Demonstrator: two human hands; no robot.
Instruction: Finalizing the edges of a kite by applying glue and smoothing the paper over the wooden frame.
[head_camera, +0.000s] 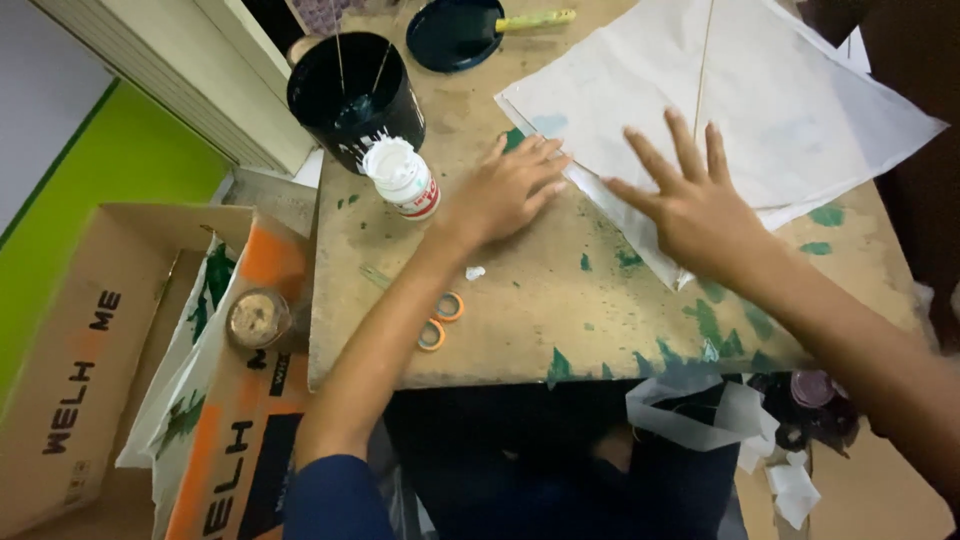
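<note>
Head view, single frame, looking down. Bench (520, 320): worn wooden top, centre of frame, blotched with green paint marks. Paper sheets (760, 110): white, stacked, laid at an angle across the upper right of the bench, with a thin stick (703, 65) lying along the top sheet. Left hand (505, 190): centre of frame, palm down, grip apart, fingers loosely spread, fingertips touching the near left edge of the sheets. Right hand (695, 205): just right of it, flat on the lower corner of the sheets, grip apart with fingers splayed, clamped on nothing. Glue bottle (402, 178): small, white with a red label, lying tilted just left of the left hand. Black pot (355, 95): upper left of the bench, thin sticks standing in it, white drips down its side. Dark round lid (455, 35) with a yellow-handled brush (535, 18): top centre. Orange-handled scissors (440, 320): near the bench's lower left edge, partly under the left forearm. Cardboard box (90, 360): lower left of frame, beside the bench, a round jar (257, 318) resting on its flap.
</note>
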